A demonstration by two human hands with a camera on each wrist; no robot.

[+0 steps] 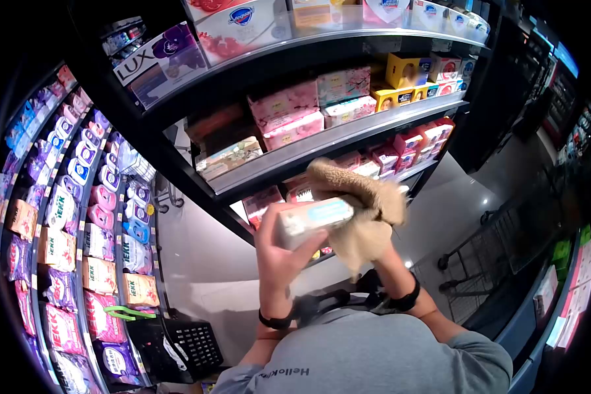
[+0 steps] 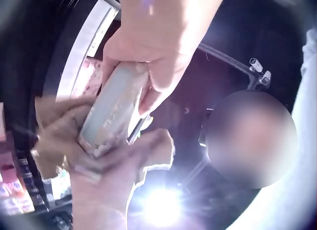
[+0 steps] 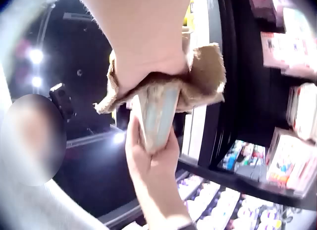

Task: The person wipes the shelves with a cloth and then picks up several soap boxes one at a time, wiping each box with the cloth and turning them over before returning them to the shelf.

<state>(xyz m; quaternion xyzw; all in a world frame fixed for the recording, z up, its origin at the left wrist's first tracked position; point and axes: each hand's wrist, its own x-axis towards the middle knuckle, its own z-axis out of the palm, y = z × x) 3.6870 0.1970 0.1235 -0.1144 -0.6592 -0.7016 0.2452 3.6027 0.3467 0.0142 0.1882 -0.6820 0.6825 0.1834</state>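
A small pale box with a light blue panel (image 1: 328,212) is held between thumb and fingers of the left hand (image 1: 276,253), at one end. Around its other end bunches a tan cloth (image 1: 364,240), gripped by the right hand, whose fingers are mostly hidden in the folds. The left wrist view has the left hand (image 2: 148,56) above, pinching the box (image 2: 111,108), and the cloth (image 2: 57,123) at the lower left. From the right wrist, the cloth (image 3: 208,74) drapes under the right hand (image 3: 148,56), with the left hand (image 3: 153,173) below, gripping the box (image 3: 159,116).
Shelves with boxed soaps (image 1: 289,108) stand in front, their metal edge (image 1: 335,148) just beyond the hands. Packs of wipes (image 1: 102,243) fill racks at the left. A black basket (image 1: 194,345) lies at the lower left, and a shopping cart (image 1: 473,262) stands on the right.
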